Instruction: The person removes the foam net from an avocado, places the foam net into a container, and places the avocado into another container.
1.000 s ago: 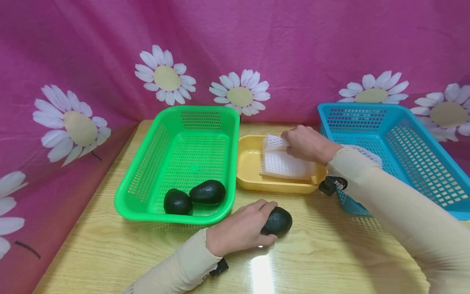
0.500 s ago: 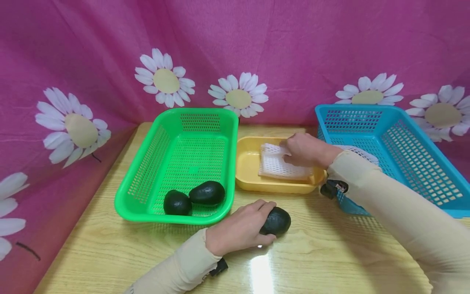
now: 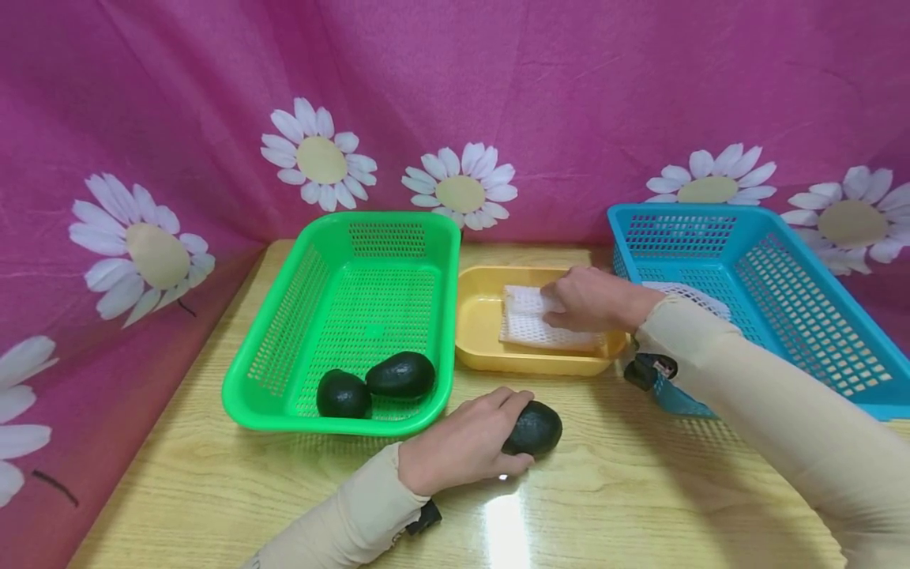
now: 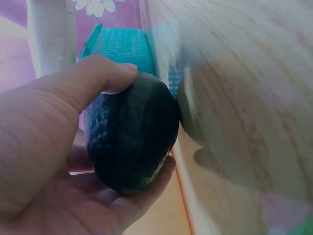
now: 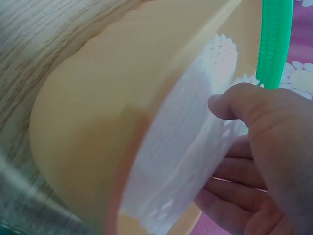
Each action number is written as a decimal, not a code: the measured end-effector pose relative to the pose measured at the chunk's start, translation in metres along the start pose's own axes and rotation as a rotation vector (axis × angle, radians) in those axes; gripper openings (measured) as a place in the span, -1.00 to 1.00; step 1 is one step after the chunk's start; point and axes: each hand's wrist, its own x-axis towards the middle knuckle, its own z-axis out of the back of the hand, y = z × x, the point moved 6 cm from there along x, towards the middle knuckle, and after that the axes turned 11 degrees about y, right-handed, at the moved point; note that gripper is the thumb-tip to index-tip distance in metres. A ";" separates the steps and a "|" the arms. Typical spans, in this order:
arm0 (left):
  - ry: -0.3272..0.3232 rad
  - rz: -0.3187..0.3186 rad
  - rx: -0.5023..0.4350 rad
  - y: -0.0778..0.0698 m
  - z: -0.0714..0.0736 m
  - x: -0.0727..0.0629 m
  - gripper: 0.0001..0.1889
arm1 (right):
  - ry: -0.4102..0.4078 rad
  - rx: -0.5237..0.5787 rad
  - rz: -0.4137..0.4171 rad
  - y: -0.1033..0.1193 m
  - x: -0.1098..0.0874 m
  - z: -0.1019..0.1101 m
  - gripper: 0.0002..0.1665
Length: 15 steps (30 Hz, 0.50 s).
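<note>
A dark, bumpy avocado (image 3: 537,431) rests on the tabletop (image 3: 611,490) within my left grip (image 3: 465,441); white netting (image 3: 524,322) lies flattish at my right grip (image 3: 588,299).

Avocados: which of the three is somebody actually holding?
The avocado outside the green basket, gripped by the left hand. The other two avocados lie inside that basket with no hand on them.

Magenta cloth (image 3: 569,95) printed with white daisies (image 3: 319,160) is draped beyond the right grip (image 3: 596,299); glare (image 3: 507,531) is reflected by the wood-grained worktop (image 3: 604,506) near the left grip (image 3: 465,442).
</note>
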 end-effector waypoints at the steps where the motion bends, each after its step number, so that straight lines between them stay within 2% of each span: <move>1: 0.000 -0.001 0.000 0.000 0.000 0.000 -0.27 | 0.003 0.002 -0.011 0.000 -0.001 0.001 -0.78; 8: -0.004 -0.003 -0.001 -0.001 0.001 0.000 -0.27 | -0.024 0.015 -0.098 -0.005 -0.009 0.016 -0.53; 15: -0.001 0.001 -0.006 -0.001 0.001 0.000 -0.26 | -0.070 0.012 -0.079 -0.004 -0.016 0.025 -0.49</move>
